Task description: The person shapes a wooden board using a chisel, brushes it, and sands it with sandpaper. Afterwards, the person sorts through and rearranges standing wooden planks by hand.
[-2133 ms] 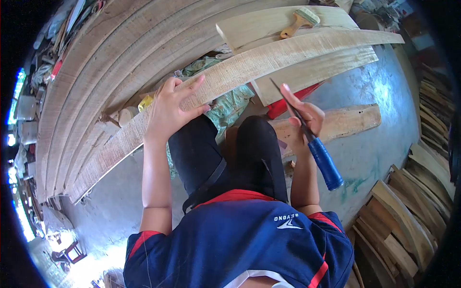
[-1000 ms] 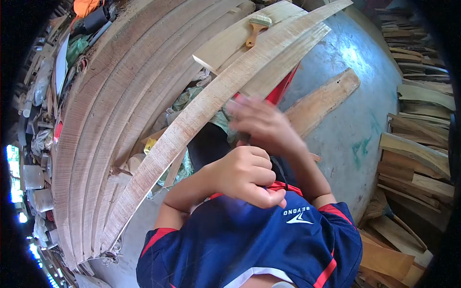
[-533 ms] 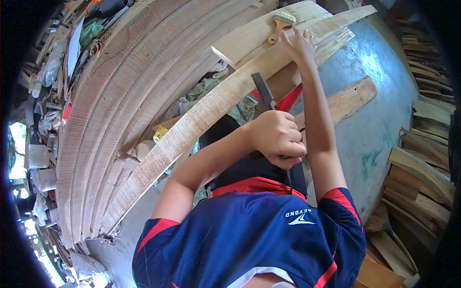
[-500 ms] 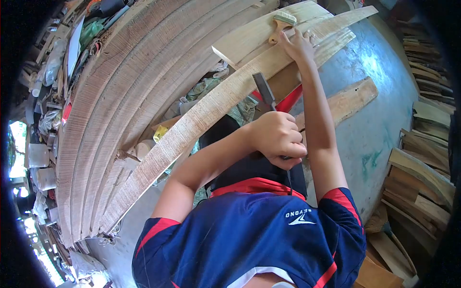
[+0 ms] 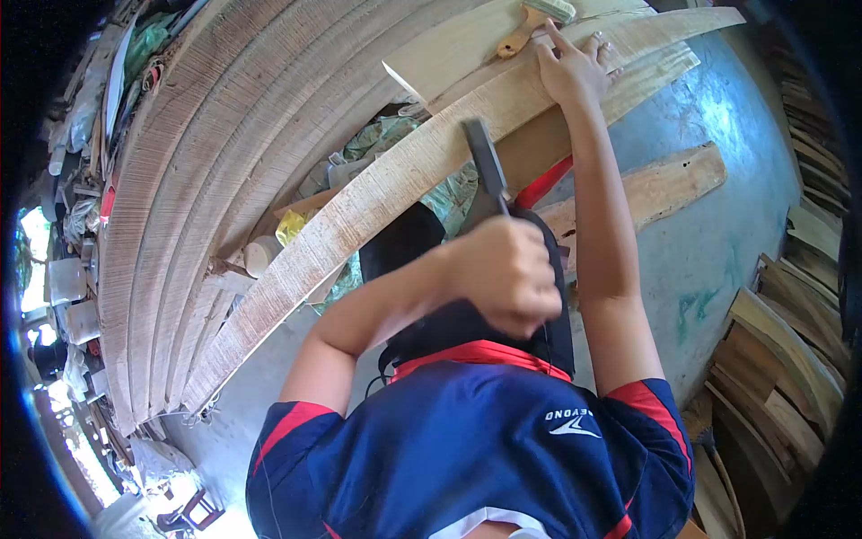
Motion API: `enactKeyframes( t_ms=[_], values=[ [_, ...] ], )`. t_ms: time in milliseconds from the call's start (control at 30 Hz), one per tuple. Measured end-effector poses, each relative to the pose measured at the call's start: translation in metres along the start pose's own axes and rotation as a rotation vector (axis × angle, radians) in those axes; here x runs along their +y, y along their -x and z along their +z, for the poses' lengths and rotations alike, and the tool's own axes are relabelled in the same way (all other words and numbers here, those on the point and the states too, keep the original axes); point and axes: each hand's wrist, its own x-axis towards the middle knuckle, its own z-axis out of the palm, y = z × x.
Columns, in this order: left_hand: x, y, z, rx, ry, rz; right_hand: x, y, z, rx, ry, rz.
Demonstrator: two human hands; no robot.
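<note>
My left hand (image 5: 510,278) is closed in a fist around a flat-bladed tool (image 5: 486,162), with a dark rectangular blade and a narrow neck. Motion smears the fist, and the fingers hide the handle. The blade points up toward a long curved wooden plank (image 5: 377,202); whether it touches the wood I cannot tell. My right hand (image 5: 576,76) lies on the far part of this plank with its fingers spread. Close to its outstretched finger is a brush (image 5: 519,38) with a wooden handle and pale bristles, lying on a wider light board (image 5: 453,58).
A stack of large curved timbers (image 5: 193,189) fills the left side. Wood offcuts (image 5: 772,359) are piled at the right. A rough slab (image 5: 664,189) lies on the bluish floor (image 5: 718,242). Clutter and plastic containers (image 5: 67,280) line the far left edge.
The view has shifted slightly. My left hand has dropped a little with the tool and is blurred. My right hand's fingers have spread, one now extended beside the brush.
</note>
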Motion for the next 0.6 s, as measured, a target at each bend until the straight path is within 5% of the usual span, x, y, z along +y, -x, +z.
enactKeyframes(
  t_ms=[200,267,300,367,600],
  values=[
    [-0.002,-0.005,0.004,0.040,-0.027,-0.051,0.003,0.004,-0.019,-0.041,0.039,0.006],
    [0.000,-0.013,0.012,0.125,-0.001,-0.010,0.008,0.014,-0.060,-0.219,-0.935,-0.195],
    [0.008,-0.012,0.018,0.092,0.006,0.013,0.000,0.012,-0.055,-0.227,-0.939,-0.195],
    [0.002,-0.010,0.015,0.079,0.004,0.006,-0.025,0.008,-0.044,-0.141,-0.095,0.101],
    [0.001,-0.018,0.022,0.106,-0.017,-0.041,-0.030,0.007,-0.047,-0.147,-0.063,0.096]
  ],
)
